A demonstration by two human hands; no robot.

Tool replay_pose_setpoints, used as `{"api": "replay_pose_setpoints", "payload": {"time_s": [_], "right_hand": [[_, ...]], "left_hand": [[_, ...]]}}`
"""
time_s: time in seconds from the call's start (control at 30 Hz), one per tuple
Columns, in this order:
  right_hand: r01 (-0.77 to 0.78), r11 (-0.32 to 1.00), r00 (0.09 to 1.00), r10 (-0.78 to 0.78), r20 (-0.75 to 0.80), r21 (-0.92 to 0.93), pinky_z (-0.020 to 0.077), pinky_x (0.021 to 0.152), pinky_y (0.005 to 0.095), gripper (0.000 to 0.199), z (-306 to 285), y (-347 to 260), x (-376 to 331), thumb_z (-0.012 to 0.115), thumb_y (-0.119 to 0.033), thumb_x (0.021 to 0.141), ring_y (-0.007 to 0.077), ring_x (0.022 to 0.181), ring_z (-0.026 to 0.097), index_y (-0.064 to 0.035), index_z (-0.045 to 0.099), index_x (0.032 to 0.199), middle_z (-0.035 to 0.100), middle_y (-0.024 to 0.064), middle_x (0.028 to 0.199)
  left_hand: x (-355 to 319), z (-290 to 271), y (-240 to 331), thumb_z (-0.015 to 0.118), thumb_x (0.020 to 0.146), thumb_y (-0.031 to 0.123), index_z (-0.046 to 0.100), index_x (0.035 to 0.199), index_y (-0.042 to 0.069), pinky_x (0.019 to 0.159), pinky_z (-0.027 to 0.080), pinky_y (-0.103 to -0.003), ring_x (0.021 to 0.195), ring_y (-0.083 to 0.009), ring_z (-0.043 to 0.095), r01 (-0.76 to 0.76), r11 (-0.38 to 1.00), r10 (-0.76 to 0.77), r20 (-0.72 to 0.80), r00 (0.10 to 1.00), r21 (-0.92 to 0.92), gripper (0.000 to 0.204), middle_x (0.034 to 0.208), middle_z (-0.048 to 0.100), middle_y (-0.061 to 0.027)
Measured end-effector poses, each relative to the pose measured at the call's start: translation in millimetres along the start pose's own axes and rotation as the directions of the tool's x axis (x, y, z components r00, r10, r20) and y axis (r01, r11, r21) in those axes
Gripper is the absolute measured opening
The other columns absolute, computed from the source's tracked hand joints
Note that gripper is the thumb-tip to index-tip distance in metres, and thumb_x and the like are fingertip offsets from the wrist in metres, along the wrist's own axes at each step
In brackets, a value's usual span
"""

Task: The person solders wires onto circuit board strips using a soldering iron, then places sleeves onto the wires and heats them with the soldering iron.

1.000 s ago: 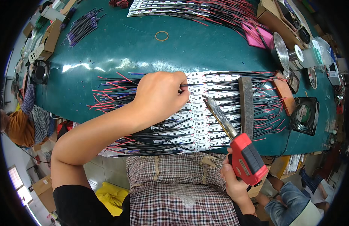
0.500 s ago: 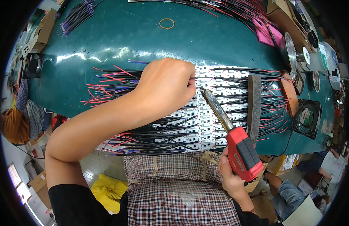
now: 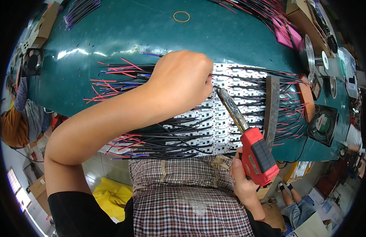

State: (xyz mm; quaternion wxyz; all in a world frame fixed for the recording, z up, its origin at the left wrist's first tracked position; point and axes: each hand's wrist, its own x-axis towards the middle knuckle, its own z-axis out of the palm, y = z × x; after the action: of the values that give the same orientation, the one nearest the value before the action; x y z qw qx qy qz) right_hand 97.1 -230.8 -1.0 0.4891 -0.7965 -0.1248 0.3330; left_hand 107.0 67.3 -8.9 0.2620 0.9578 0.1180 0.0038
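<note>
- The left hand (image 3: 179, 85) rests on the rows of white circuit strips (image 3: 230, 118) on the green tabletop (image 3: 151, 35), fingers curled tight; they seem to pinch a thin black wire (image 3: 230, 76) at the knuckle side, though the fist hides the grip itself.
- The right hand (image 3: 242, 179) is closed around the red handle of a soldering iron (image 3: 246, 130), low near the tabletop's front edge.
- The iron's long axis runs up and to the left from that handle; its tip sits just right of the left fingers, near the pinched wire, so the left hand is the nearer one.
- Whether the tip touches a strip or wire is hard to make out.
- Black and red wires (image 3: 119, 79) fan out to either side of the strips; a dark bar (image 3: 271, 110) lies across them on the right.
</note>
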Motion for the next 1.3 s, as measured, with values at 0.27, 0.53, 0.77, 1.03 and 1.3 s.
{"api": "replay_pose_setpoints", "payload": {"time_s": [0.27,0.53,0.77,1.03,1.3], "right_hand": [[0.09,0.987,0.996,-0.088,0.019,-0.131,0.05,0.067,0.0348,0.015,-3.5,4.2,5.2,0.069,-0.004,0.088,0.0241,0.074,0.063,0.003,0.065,0.101,0.063,0.012,0.088],[0.1,0.986,0.992,-0.109,-0.06,-0.13,0.0504,0.066,0.0357,0.02,-5.2,4.0,-3.8,0.071,-0.007,0.088,0.026,0.073,0.063,0.0026,0.066,0.104,0.063,0.0121,0.087],[0.134,0.982,0.988,-0.144,-0.06,-0.135,0.0507,0.067,0.0362,0.019,-5.1,4.7,-2.8,0.07,-0.007,0.088,0.0261,0.076,0.064,0.0026,0.066,0.104,0.063,0.0124,0.088],[0.133,0.983,0.989,-0.141,-0.052,-0.13,0.0504,0.066,0.0354,0.016,-1.4,6.3,0.9,0.07,-0.005,0.087,0.0259,0.072,0.063,0.0022,0.066,0.101,0.063,0.0118,0.086],[0.152,0.979,0.985,-0.162,-0.063,-0.139,0.0513,0.067,0.0354,0.018,1.1,7.3,3.3,0.07,-0.004,0.086,0.0259,0.074,0.064,0.0028,0.066,0.102,0.063,0.0129,0.088]], "left_hand": [[0.4,-2.3,1.5,0.071,0.078,0.014,0.072,0.081,-0.002,0.072,0.055,-0.046,0.076,-0.0385,0.07,0.009,1.0,-0.009,0.016,1.0,0.002,0.016,0.078,0.072,-0.0194],[1.6,-2.2,2.4,0.071,0.079,0.014,0.072,0.082,-0.002,0.073,0.055,-0.045,0.077,-0.0381,0.07,0.01,1.0,-0.01,0.031,0.999,0.014,0.016,0.079,0.072,-0.0197],[3.0,-3.7,2.7,0.071,0.078,0.014,0.072,0.082,-0.002,0.073,0.055,-0.046,0.077,-0.0384,0.07,0.015,1.0,-0.016,0.048,0.999,0.016,0.017,0.079,0.071,-0.0201],[9.3,-7.5,-0.3,0.07,0.076,0.012,0.071,0.076,-0.003,0.07,0.054,-0.046,0.073,-0.0396,0.068,-0.013,1.0,0.013,0.053,0.998,-0.003,0.015,0.073,0.069,-0.0207],[12.4,-4.8,0.3,0.068,0.073,0.008,0.068,0.071,-0.005,0.068,0.054,-0.047,0.07,-0.0406,0.067,-0.054,0.998,0.053,0.035,0.998,0.029,0.013,0.071,0.066,-0.0222]]}}
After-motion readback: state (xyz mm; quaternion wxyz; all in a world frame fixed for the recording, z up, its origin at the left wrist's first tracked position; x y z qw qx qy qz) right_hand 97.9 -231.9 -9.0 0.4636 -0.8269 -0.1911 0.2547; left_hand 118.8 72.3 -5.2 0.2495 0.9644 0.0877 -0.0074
